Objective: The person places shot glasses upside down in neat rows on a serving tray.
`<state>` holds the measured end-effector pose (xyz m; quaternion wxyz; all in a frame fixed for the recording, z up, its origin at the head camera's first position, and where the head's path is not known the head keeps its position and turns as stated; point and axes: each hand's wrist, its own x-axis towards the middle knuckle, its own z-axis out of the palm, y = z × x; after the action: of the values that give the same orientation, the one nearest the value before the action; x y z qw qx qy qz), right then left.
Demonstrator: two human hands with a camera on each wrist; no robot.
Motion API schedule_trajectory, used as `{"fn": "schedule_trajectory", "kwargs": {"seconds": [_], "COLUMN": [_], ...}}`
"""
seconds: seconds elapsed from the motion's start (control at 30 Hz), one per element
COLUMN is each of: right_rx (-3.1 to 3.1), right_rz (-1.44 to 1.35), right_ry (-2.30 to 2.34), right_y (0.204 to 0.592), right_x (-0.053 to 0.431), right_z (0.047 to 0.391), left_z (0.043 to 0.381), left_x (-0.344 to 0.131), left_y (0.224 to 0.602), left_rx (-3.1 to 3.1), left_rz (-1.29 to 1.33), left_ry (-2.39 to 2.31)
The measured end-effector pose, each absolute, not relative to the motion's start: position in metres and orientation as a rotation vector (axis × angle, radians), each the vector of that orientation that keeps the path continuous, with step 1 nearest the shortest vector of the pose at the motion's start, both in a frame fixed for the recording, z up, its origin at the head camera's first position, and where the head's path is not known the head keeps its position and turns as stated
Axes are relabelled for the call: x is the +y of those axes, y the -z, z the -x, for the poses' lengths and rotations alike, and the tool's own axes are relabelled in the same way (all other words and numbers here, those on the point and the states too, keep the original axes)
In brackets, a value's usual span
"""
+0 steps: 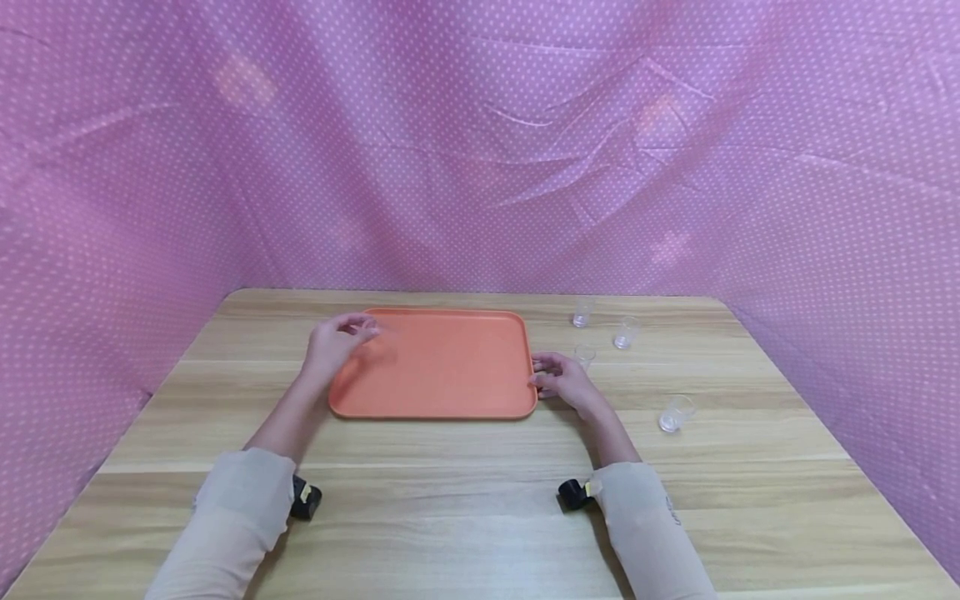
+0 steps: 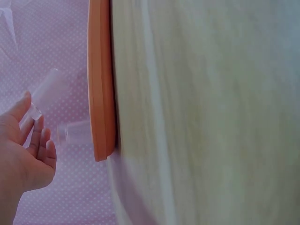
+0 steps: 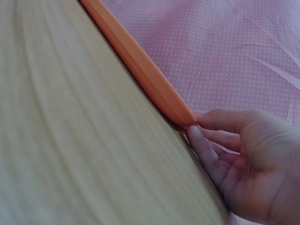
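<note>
An orange tray (image 1: 442,367) lies on the wooden table. My left hand (image 1: 337,343) is over the tray's far left corner. In the left wrist view, its thumb and fingers pinch a small clear glass (image 2: 48,89) by the thick base, the glass tilted. Beside it, a second clear glass (image 2: 77,132) rises behind the tray's rim; its foot is hidden. At the tray's right edge, my right hand (image 1: 564,379) pinches the rim (image 3: 159,96) between thumb and fingers. Just beyond that hand stands another clear glass (image 1: 584,357), partly hidden by it.
More small clear glasses stand to the right of the tray: one glass (image 1: 581,314) near the back, another glass (image 1: 624,333) beside it, and a nearer glass (image 1: 677,414) right of my right forearm. Pink dotted cloth (image 1: 480,167) hangs around the table (image 1: 450,517).
</note>
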<state>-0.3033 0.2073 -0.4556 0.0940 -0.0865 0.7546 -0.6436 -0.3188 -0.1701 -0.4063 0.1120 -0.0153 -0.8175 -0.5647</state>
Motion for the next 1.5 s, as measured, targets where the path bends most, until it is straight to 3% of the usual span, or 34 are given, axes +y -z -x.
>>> {"fn": "schedule_trajectory", "kwargs": {"seconds": [0.47, 0.83, 1.5], "right_rx": [2.266, 2.253, 2.272], "right_rz": [0.261, 0.251, 0.220], "right_ry": [1.899, 1.908, 1.888], "right_y": [0.455, 0.456, 0.456], "right_x": [0.207, 0.208, 0.208], "right_z": [0.302, 0.304, 0.304], "left_z": [0.329, 0.348, 0.351], "left_x": [-0.171, -0.175, -0.177], "left_y": [0.398, 0.402, 0.418], "left_rx": [-2.470, -2.563, -2.573], "left_rz": [0.053, 0.264, 0.199], "left_ry": [1.629, 1.429, 1.598]}}
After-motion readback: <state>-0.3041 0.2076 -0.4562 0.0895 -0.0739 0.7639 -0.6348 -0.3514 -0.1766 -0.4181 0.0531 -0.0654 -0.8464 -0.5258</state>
